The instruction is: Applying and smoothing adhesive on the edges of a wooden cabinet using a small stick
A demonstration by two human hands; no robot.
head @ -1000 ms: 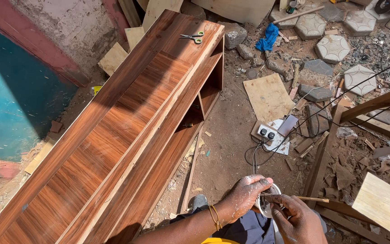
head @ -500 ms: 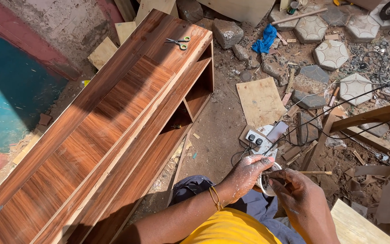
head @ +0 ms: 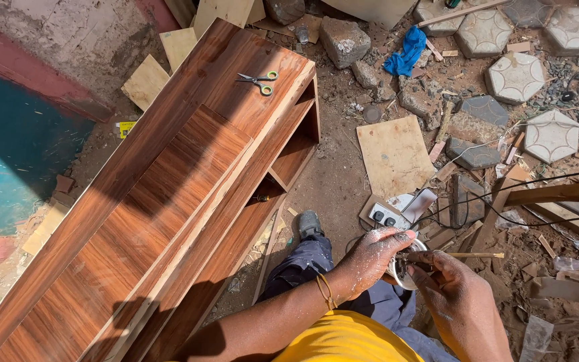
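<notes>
Dirt yard, wood cabinet (head: 169,194) | both hands (head: 370,258) (head: 450,295) grasping white roll (head: 403,271) | yellow label (head: 126,127) by wall

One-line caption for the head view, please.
Both hands, left hand and right hand, hold a small white round object beside a long wood-grain cabinet.

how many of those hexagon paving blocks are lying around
About 6 show. Pale ones: top centre, top right, one below those, right side. Darker ones: and. More may lie under rubble.

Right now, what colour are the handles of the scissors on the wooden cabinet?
Light green handles on the small metal scissors, lying on the brown wood-grain cabinet; the head view shows it.
</notes>
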